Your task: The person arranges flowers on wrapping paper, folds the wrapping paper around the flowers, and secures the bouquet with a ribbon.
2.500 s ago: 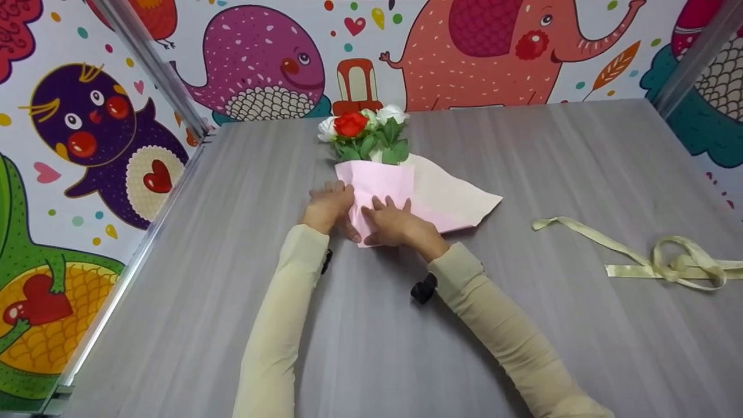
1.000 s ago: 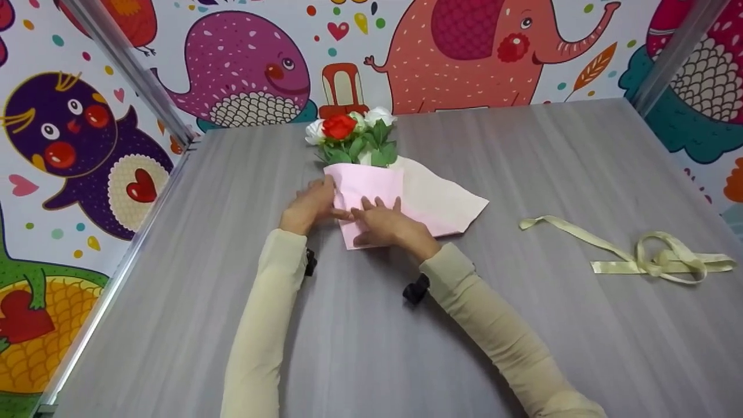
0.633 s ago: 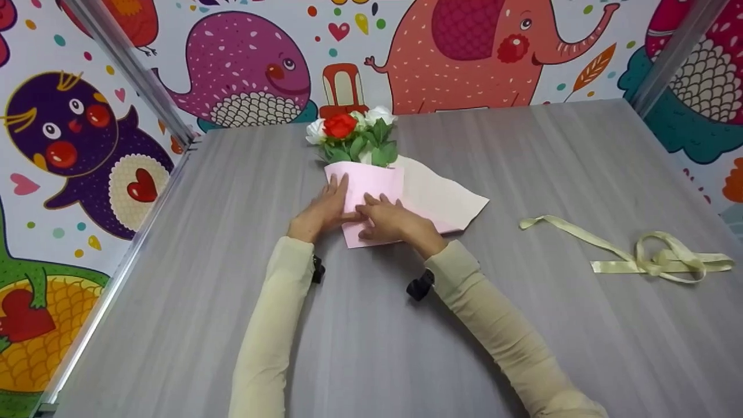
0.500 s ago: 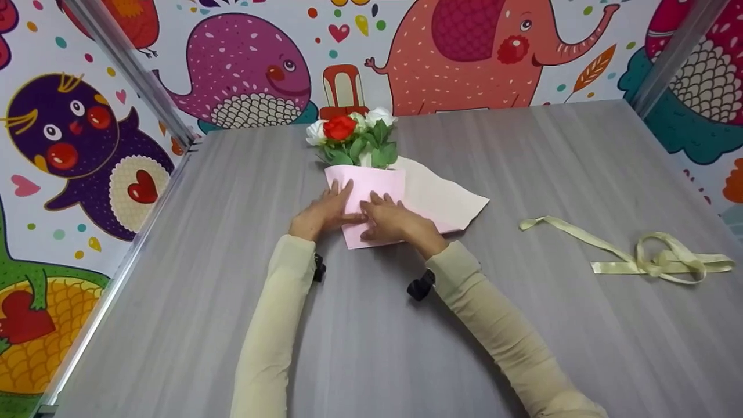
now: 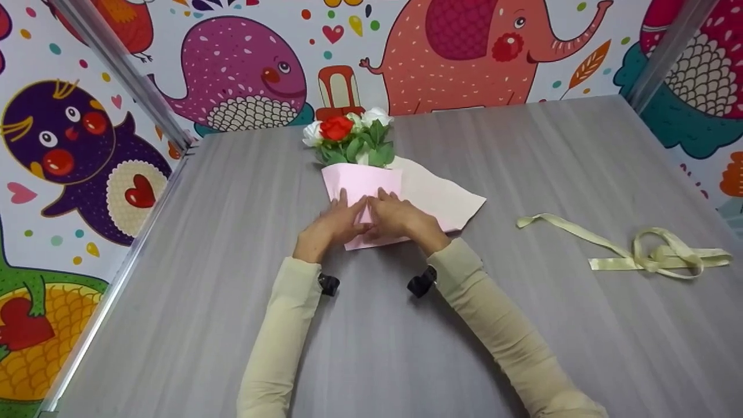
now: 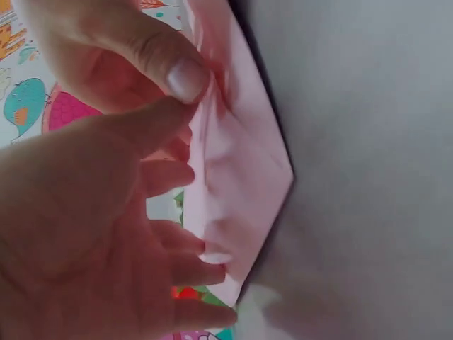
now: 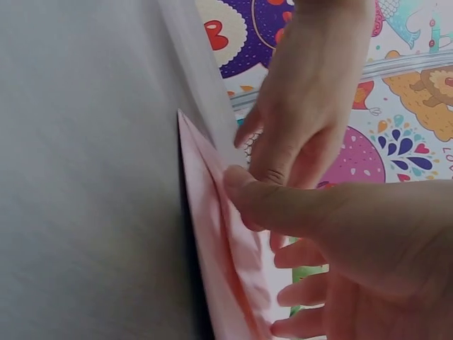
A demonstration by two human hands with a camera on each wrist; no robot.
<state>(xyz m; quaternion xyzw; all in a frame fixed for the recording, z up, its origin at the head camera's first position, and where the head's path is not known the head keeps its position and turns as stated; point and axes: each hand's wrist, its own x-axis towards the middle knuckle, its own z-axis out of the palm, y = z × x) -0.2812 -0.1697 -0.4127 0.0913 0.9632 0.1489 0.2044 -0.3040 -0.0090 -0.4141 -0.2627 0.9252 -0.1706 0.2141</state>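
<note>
A bouquet with one red flower (image 5: 336,128), white flowers (image 5: 377,116) and green leaves lies toward the back of the table. Pink wrapping paper (image 5: 371,179) is folded over its stems; the paper's cream flap (image 5: 438,194) spreads out to the right. My left hand (image 5: 332,226) rests on the left part of the pink fold, fingers fairly straight. Beside it, my right hand (image 5: 400,217) presses on the fold. Both thumbs come together over the paper (image 6: 244,163), as the left wrist view shows. The stems are hidden inside the wrap.
A pale yellow-green satin ribbon (image 5: 612,265) lies loosely looped on the table at the right. Cartoon-printed panels (image 5: 249,69) stand behind the grey table (image 5: 191,302) and at its left, with metal posts (image 5: 125,75) at the corners.
My left hand has shifted from the paper's left edge onto the fold, toward my right hand. The right hand has stayed on the paper, moving slightly. The view has shifted a little.
</note>
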